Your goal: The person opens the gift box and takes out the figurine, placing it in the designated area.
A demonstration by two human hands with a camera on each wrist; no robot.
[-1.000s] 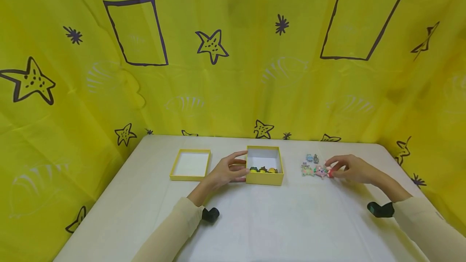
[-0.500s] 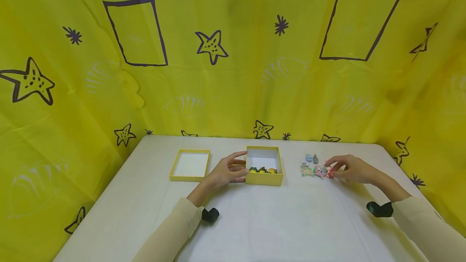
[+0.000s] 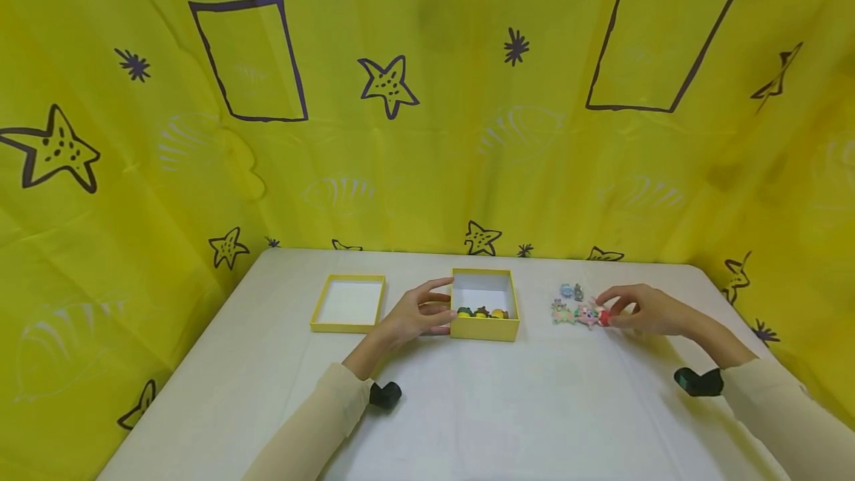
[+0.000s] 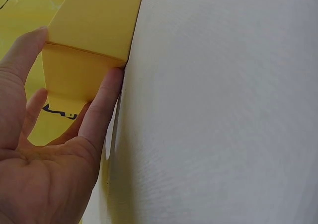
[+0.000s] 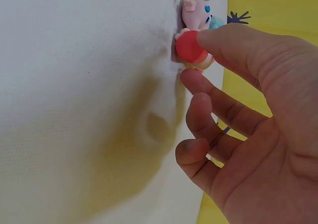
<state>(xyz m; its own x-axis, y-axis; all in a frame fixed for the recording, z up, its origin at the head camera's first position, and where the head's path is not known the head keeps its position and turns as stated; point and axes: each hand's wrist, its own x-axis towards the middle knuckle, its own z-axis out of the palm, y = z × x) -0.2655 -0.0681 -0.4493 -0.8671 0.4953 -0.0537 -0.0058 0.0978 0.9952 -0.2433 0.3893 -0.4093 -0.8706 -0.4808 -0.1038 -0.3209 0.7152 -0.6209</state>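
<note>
My left hand (image 3: 414,316) rests against the left side of an open yellow box (image 3: 485,328), thumb at the front corner and fingers spread along that side. The left wrist view shows the fingertips touching the box wall (image 4: 74,70). Inside the box, along its front wall, sit several small yellow and brown figurines (image 3: 482,312). My right hand (image 3: 648,309) pinches a small red-and-white figurine (image 5: 191,46) between thumb and index finger, at the table surface; the other fingers curl loosely. Right beside it lie a pink figurine (image 5: 195,10) and a pale green one (image 3: 563,314).
A yellow-edged box lid (image 3: 349,328) lies at the left, white inside facing up. Behind the pink and green figurines stand a blue figurine (image 3: 566,290) and a grey one (image 3: 578,292). A white cloth covers the table (image 3: 508,407); a yellow patterned curtain (image 3: 427,169) hangs behind.
</note>
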